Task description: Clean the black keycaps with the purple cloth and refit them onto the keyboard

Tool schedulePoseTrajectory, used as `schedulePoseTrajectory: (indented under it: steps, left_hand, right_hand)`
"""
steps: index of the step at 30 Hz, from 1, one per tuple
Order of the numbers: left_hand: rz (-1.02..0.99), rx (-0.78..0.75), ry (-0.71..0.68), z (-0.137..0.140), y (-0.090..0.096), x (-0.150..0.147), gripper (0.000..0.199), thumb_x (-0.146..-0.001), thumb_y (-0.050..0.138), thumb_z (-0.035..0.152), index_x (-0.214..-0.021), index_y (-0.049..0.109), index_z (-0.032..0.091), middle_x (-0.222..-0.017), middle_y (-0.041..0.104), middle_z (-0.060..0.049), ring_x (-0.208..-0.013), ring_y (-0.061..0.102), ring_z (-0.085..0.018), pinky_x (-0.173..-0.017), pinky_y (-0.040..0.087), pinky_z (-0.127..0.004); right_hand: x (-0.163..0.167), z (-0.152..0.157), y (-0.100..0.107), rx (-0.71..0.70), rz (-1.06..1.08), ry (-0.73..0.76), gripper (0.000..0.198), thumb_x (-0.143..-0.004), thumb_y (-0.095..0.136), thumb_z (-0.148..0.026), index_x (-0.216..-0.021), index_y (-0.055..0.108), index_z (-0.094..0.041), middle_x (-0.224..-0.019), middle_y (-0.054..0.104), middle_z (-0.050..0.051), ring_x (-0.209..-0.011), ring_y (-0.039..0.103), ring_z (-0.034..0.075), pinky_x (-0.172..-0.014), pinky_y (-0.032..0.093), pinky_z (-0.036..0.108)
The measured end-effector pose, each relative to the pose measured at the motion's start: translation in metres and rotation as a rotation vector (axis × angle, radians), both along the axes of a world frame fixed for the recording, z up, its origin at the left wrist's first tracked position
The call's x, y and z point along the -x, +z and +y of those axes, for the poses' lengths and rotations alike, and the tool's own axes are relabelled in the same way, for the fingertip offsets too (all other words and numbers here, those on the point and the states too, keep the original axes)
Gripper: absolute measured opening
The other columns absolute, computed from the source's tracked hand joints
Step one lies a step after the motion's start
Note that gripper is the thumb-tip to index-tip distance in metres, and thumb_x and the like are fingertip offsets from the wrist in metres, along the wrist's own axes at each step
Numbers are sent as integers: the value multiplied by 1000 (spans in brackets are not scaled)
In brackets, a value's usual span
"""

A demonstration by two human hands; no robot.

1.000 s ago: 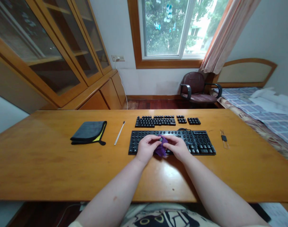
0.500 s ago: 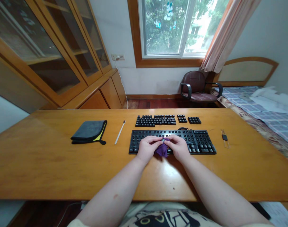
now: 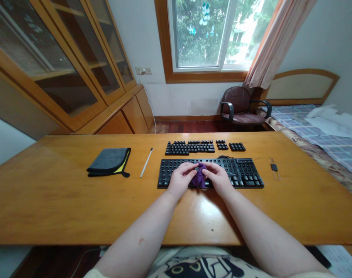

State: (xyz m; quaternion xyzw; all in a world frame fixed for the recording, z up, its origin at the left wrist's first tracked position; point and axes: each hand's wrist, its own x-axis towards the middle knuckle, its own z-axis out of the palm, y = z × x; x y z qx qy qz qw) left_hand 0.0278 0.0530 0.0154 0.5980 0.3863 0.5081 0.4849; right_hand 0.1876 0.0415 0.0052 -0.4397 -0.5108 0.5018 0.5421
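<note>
Over the middle of a black keyboard point(image 3: 244, 172), my two hands meet with fingers pinched. My left hand point(image 3: 181, 179) is closed on a small dark keycap point(image 3: 197, 168), mostly covered by fingers and cloth. A purple cloth point(image 3: 199, 179) is gripped by my right hand point(image 3: 219, 178) and bunches around the keycap, hanging down between the hands. Many positions on the keyboard show bare switches, while some caps sit along its lower right. Behind it lie loose black keycaps point(image 3: 190, 147) in rows, with smaller groups to their right.
On the left lie a folded grey cloth point(image 3: 108, 160) with black edging and a thin white brush point(image 3: 146, 163). A wire keycap puller point(image 3: 274, 167) with a dark handle rests right of the keyboard. All stand on a wooden desk point(image 3: 63, 204); a chair point(image 3: 239, 106) is beyond it.
The purple cloth has shifted up over the keycap, which shows less now. My right fingers have moved slightly with the cloth. The keyboard and other things stay put.
</note>
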Motion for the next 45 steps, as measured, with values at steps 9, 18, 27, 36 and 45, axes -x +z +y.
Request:
schedulePoseTrajectory:
  steps: [9,18,27,36,45]
  left_hand:
    - [-164,221,-11,-1,-2,-5,25,-62,72,17,-86,63,15,-81,66,-3,-77,63,-14,-75,51,-29]
    - [-95,218,66,-1,-2,-3,18,-61,72,23,-76,67,15,-77,69,-4,-74,64,-16,-74,52,-31]
    - [-83,226,65,-3,-12,-6,18,-63,72,22,-79,70,14,-82,71,-5,-78,65,-18,-79,52,-35]
    - [-183,241,17,-2,-7,-9,30,-60,72,15,-89,65,14,-88,70,-6,-82,65,-16,-84,51,-35]
    - [-138,159,109,1,-5,-5,26,-60,71,16,-85,64,14,-85,67,-4,-82,64,-16,-82,52,-34]
  right_hand:
    - [1,-2,4,19,-29,12,32,-67,70,-33,-97,70,-22,-89,69,6,-70,61,17,-57,49,28]
    - [-3,-1,4,-110,-135,69,33,-67,72,-31,-100,69,-26,-91,65,5,-81,59,19,-67,50,31]
    - [-5,-2,3,-172,-237,-43,13,-71,68,-30,-80,70,-22,-79,62,4,-72,59,18,-61,50,31]
    - [0,-3,10,-77,-109,-35,15,-71,67,-31,-82,69,-22,-79,63,2,-65,57,15,-58,48,27]
    - [-5,0,9,-1,89,7,37,-70,68,-37,-103,65,-21,-102,68,8,-88,62,22,-71,50,33]
